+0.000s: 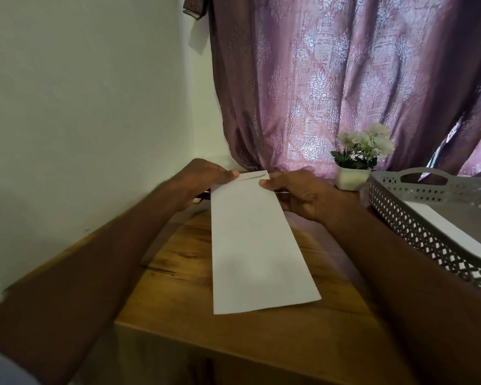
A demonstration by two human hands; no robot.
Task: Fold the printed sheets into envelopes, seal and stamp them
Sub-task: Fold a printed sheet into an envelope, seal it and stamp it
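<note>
No writing can be read on the white envelope [257, 240], whose face is blank. It is held above the wooden counter [233, 332] with its long axis running away from the person, the flap end farthest. The left hand [203, 177] pinches the far left corner, the right hand [295, 191] the far right corner, each grip pressed onto the paper. The envelope's near end hangs free over open counter, short of the front edge. At right, a grey perforated tray [417, 218] holds white sheets [453, 232]; a small potted plant [358, 159] stands before the purple curtain [345, 79].
</note>
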